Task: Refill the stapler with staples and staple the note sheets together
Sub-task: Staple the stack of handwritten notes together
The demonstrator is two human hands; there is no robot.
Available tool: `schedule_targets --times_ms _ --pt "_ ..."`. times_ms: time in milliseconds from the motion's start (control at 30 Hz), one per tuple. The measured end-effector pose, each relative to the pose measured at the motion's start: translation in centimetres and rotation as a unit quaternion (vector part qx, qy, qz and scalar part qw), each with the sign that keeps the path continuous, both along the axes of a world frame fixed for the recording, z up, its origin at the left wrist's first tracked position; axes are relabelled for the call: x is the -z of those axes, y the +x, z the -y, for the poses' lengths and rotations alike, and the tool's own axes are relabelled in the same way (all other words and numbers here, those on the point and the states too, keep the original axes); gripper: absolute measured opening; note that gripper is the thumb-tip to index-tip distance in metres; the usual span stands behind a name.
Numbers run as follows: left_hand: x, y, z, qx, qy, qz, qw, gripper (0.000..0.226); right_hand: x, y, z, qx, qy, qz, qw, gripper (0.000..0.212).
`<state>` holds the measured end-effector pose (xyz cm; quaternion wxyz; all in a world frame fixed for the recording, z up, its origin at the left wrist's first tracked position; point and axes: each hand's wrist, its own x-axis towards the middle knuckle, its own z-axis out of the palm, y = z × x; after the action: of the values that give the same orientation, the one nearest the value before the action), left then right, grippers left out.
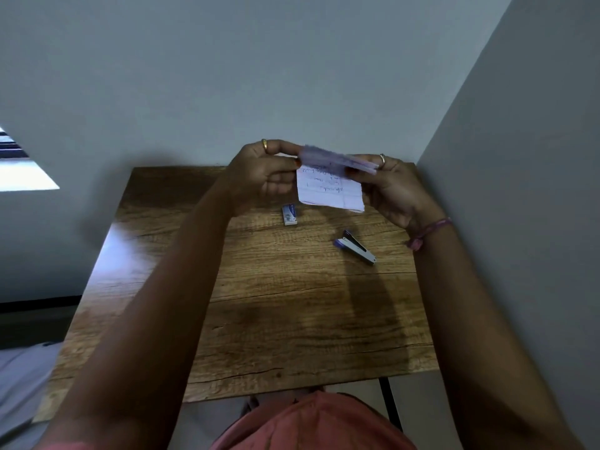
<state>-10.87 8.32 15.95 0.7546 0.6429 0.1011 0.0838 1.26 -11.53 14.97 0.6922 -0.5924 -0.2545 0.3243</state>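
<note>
- Our left hand [266, 177] pinches the left edge of the note sheets [329, 188], thumb in front and fingers curled behind.
- Our right hand [394, 190] grips the right edge of the same sheets, so both hands hold them up above the far part of the table [259, 319].
- The top of the sheets is blurred; handwriting shows on the facing page.
- The stapler [355, 247] lies on the table, below the right hand and apart from it.
- The small staple box [289, 215] lies on the table just below the left hand, well apart from the stapler.
</note>
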Motion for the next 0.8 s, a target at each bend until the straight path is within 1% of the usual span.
schedule_targets --times_ms 167,267,367,467,600,667,700,800 --pt "0.0 0.2 0.3 -0.006 -0.020 0.004 1.000 0.024 0.0 -0.3 0.1 -0.003 -0.006 0.057 0.998 0.039" --pt "0.1 0.4 0.5 -0.008 -0.028 -0.004 1.000 0.023 -0.1 -0.3 0.4 0.004 -0.018 0.120 0.993 0.042" --pt "0.0 0.5 0.6 -0.013 -0.054 -0.003 0.998 0.022 -0.1 -0.2 0.7 0.012 -0.018 0.155 0.988 0.042" --pt "-0.2 0.6 0.9 -0.024 -0.107 -0.004 0.994 0.018 -0.2 -0.2 0.7 0.023 -0.016 0.177 0.984 0.037" --pt "-0.3 0.9 1.3 -0.040 -0.200 -0.031 0.978 0.011 -0.2 0.0 0.9 0.038 -0.033 0.201 0.978 0.036" --pt "-0.2 1.0 1.5 -0.045 -0.231 -0.042 0.971 0.014 -0.2 0.0 1.0 0.042 -0.044 0.206 0.977 0.037" --pt "-0.2 1.0 1.6 -0.046 -0.226 -0.044 0.972 0.016 -0.1 0.0 1.0 0.043 -0.049 0.206 0.976 0.038" --pt "0.0 1.1 2.1 -0.058 -0.168 -0.043 0.983 0.015 0.1 -0.3 1.0 0.049 -0.050 0.202 0.977 0.041"
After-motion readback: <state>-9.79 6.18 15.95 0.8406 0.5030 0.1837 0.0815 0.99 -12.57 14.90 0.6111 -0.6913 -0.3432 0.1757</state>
